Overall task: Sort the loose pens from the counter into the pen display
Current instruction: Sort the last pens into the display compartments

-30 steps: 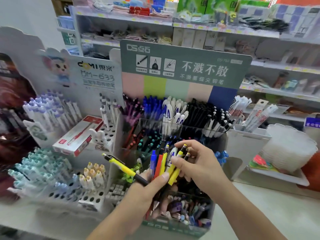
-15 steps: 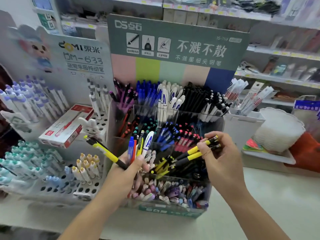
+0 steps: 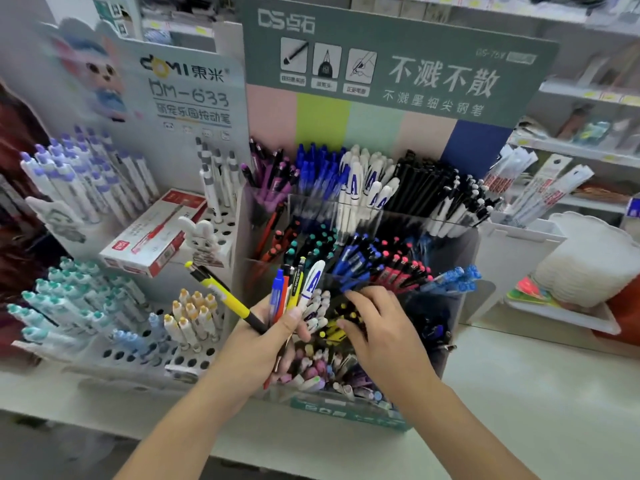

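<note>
The tiered clear pen display (image 3: 346,407) stands on the counter, its compartments packed with purple, blue, white, black, red and teal pens. My left hand (image 3: 263,337) grips a bundle of loose pens (image 3: 294,285) in front of it: blue, red, yellow and a white one marked "A". A yellow-black pen (image 3: 221,292) sticks out of that bundle to the upper left. My right hand (image 3: 377,327) reaches down into a lower middle compartment, fingers curled over the yellow-black pens (image 3: 332,332) there. Its palm hides the pens' far ends.
A white rack with round holes (image 3: 138,358) holds capped pens at the left, with a red pen box (image 3: 156,233) lying on it. A white bin of refills (image 3: 519,244) and a stack of white plates (image 3: 588,261) stand at the right. The white counter (image 3: 536,393) runs to the right.
My right hand has carried the two yellow-black pens left and down into the lower compartment. My left hand keeps its bundle, a little lower in view.
</note>
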